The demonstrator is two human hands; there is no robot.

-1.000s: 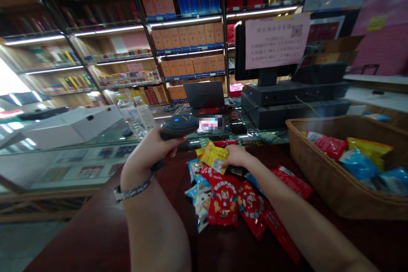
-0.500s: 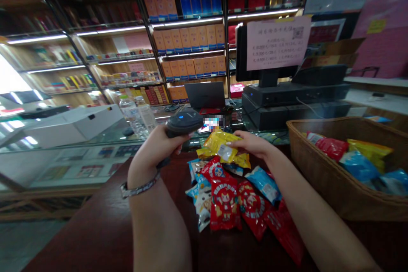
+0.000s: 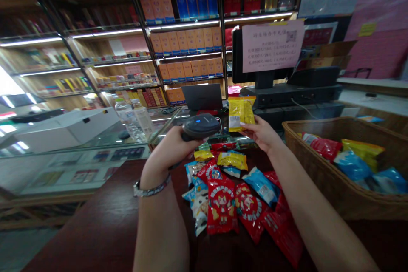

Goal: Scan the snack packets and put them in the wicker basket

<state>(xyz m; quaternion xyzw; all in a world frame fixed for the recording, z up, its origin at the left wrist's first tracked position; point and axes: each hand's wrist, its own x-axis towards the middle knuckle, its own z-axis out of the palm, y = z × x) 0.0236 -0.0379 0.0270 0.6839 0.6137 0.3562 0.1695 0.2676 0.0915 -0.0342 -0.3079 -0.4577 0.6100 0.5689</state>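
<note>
Fingers [image 3: 191,139] of the left hand [image 3: 170,151] are closed around a handheld barcode scanner [image 3: 200,125], its blue light [image 3: 198,122] lit. Fingers [image 3: 247,126] of the right hand [image 3: 262,134] are pinched narrowly on the lower edge of a yellow snack packet [image 3: 241,112], which is held upright in the air just beside the scanner, above the desk [image 3: 95,221]. A white label strip [image 3: 233,122], possibly a barcode, is seen on the packet's left side. Red and blue snack packets [image 3: 222,206] are heaped on the desk below, and more are piled in a wicker basket [image 3: 321,195] at right. A steady hold, with that strip turned squarely toward the scanner's reading end, is judged best.
</note>
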